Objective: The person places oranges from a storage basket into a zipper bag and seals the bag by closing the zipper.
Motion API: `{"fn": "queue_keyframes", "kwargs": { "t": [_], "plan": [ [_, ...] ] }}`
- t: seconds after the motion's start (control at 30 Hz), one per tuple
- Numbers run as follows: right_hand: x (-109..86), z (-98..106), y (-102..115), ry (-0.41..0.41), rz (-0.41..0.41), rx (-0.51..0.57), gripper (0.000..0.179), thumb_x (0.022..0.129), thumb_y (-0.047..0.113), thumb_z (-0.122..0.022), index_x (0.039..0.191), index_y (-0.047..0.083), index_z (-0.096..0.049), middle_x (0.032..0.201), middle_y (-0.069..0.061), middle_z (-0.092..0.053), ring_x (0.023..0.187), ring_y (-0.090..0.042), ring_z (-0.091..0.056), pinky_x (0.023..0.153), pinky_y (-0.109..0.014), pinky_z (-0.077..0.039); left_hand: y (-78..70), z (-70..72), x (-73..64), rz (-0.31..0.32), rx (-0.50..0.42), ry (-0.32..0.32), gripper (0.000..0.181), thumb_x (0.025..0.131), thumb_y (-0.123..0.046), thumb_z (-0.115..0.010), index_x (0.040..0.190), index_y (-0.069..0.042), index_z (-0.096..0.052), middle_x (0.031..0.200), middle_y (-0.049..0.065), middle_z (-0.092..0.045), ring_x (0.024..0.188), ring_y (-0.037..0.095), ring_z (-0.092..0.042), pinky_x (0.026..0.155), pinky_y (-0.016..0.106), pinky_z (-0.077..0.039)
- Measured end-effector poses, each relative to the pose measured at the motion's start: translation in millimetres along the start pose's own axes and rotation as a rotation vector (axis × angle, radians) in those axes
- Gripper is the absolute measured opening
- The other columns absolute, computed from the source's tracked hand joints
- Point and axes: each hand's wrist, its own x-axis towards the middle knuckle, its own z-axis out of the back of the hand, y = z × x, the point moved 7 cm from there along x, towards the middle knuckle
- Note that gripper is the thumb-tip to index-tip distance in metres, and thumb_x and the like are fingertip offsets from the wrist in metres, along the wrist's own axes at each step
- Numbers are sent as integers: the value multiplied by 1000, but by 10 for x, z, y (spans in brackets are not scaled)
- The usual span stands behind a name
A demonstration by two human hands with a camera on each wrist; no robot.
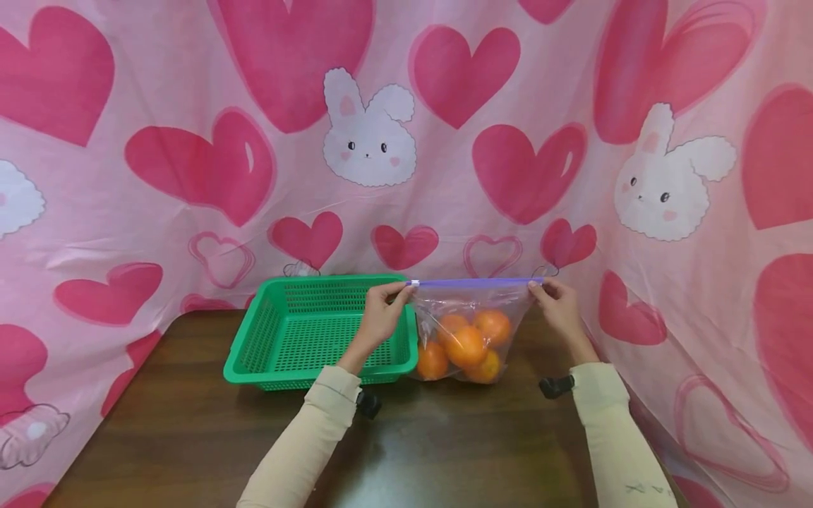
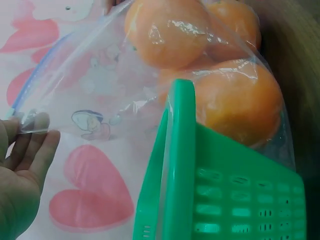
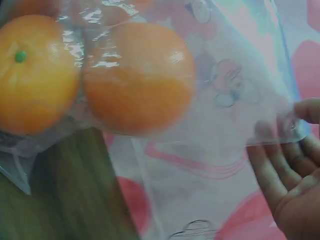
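Observation:
A clear zip bag (image 1: 470, 300) with a purple slider strip along its top holds several oranges (image 1: 466, 346). My left hand (image 1: 381, 314) pinches the bag's top left corner, beside the white slider (image 1: 416, 283). At the opposite top corner, my right hand (image 1: 559, 307) pinches the strip between thumb and fingers. The strip is stretched straight between both hands. In the left wrist view, oranges (image 2: 235, 100) bulge through the plastic behind the basket's rim. One orange (image 3: 37, 75) in the right wrist view shows a green stem spot.
A green plastic basket (image 1: 317, 377) with slotted walls stands just left of the bag, its rim close against the bag's side. Both sit on a dark wooden table (image 1: 444, 451). Pink cloth (image 1: 444, 176) with hearts and rabbits hangs behind and at the sides.

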Motion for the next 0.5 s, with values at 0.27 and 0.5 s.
{"fn": "queue_keyframes", "kwargs": {
  "t": [0.27,0.5],
  "plan": [
    [-116,-390,634,195,462,-356,73,74,10,-90,138,2,-58,138,-21,-55,129,-38,-46,111,-56,-36,-28,-37,-8,-25,-6,6,22,100,0,-60,113,13,-72,105,34,-70,100,48,-69,90,49,-58],
    [-158,-890,873,594,488,-446,74,72,24,-94,137,7,-62,131,-13,-67,123,-31,-59,116,-54,-36,-73,-70,-35,-76,17,11,21,100,0,-59,112,11,-73,104,30,-71,90,46,-68,77,20,-55]
  ]
}}
